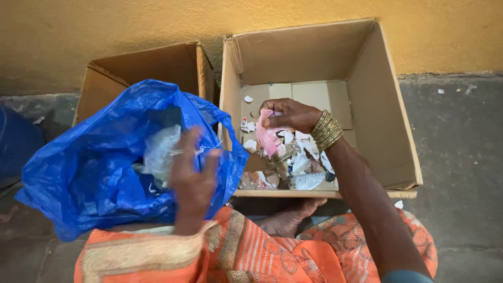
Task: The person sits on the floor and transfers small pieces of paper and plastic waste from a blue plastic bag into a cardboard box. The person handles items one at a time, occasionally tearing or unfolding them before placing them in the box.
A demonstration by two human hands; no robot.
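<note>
My right hand [289, 115], with gold bangles on the wrist, reaches into the open cardboard box [385, 131] and pinches a crumpled pink paper scrap [268, 137] above a pile of torn paper scraps [293, 167]. My left hand [193, 175] is blurred, raised at the mouth of a blue plastic bag [94, 173], next to clear crumpled plastic [160, 152] inside the bag. Whether the left hand grips the bag's rim or the plastic is unclear.
A second cardboard box [173, 65] stands behind the blue bag against a yellow wall [105, 26]. Grey concrete floor [461, 157] lies to the right. My orange patterned garment [251, 251] and a bare foot [288, 217] are below the box.
</note>
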